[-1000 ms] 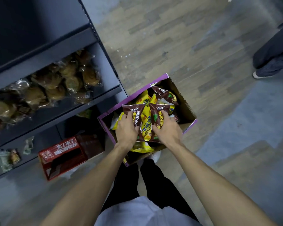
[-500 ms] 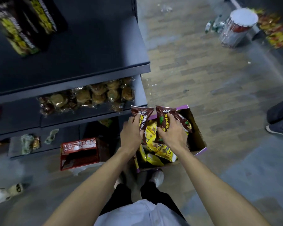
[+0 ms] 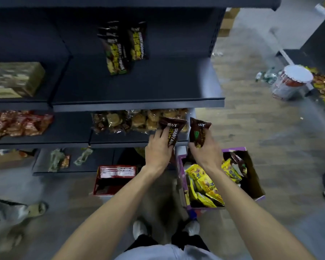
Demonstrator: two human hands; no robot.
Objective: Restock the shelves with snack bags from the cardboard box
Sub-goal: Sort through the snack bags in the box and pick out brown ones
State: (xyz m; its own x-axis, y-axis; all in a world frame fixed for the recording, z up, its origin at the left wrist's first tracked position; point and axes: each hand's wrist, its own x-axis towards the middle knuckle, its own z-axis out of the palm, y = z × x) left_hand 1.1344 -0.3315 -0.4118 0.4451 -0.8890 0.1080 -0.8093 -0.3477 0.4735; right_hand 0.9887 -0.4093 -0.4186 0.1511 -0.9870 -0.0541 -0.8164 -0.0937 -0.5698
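Snack bags point(image 3: 203, 182) in yellow wrappers lie in a heap inside the cardboard box point(image 3: 251, 175). The box has a purple rim and sits on the floor at the right end of the shelves. 1 dark brown bag point(image 3: 236, 162) lies on top of the yellow ones.

The left hand point(image 3: 158, 151) has its fingers curled round a brown bag point(image 3: 174, 132). This bag says SHANYAO in big yellow letters down its front. White letters run across its top, but they are too blurry to read. The bag is held up in front of the middle shelf point(image 3: 120, 139).

The right hand point(image 3: 204, 152) grips a second brown bag point(image 3: 198, 131) from below, above the left edge of the box. It has white letters on top and a green shape under them. The 2 bags are close side by side but do not touch.

On the upper shelf point(image 3: 139, 91), a few more dark bags point(image 3: 120, 47) with yellow writing stand upright at the back. The middle shelf holds clear packs of round brown buns point(image 3: 139, 119), and red packs point(image 3: 17, 124) lie farther left. A red box point(image 3: 114, 179) sits on the floor left of the cardboard box. A tub with a white lid point(image 3: 291, 81) stands far off on the right.
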